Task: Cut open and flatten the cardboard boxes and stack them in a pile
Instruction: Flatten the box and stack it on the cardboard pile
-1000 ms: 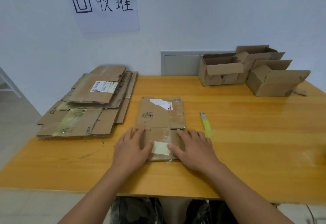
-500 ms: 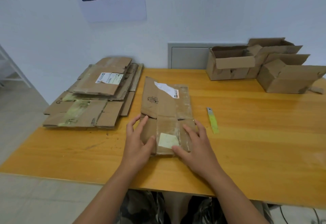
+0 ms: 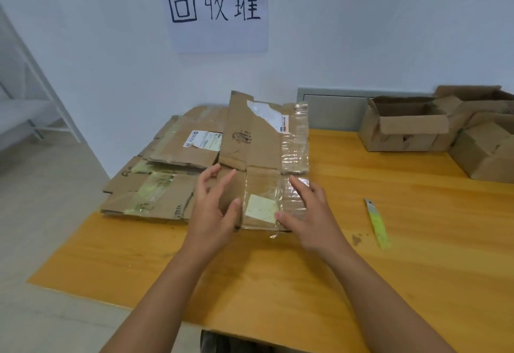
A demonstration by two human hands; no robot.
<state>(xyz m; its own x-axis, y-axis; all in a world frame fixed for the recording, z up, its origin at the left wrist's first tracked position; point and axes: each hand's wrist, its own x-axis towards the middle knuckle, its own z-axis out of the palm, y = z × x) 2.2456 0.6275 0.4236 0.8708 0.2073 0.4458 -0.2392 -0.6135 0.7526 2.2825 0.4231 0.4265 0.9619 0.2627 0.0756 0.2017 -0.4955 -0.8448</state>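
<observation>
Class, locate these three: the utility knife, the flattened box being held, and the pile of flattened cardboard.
utility knife [image 3: 377,224], head view, yellow-green handle.
flattened box [image 3: 251,141], head view, bare brown panel.
pile of flattened cardboard [image 3: 155,194], head view, taped front sheet.

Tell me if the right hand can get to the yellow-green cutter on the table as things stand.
Probably yes. The cutter lies alone on bare table just right of the right hand, nothing between them. That hand would first have to let go of the flattened box.
</observation>
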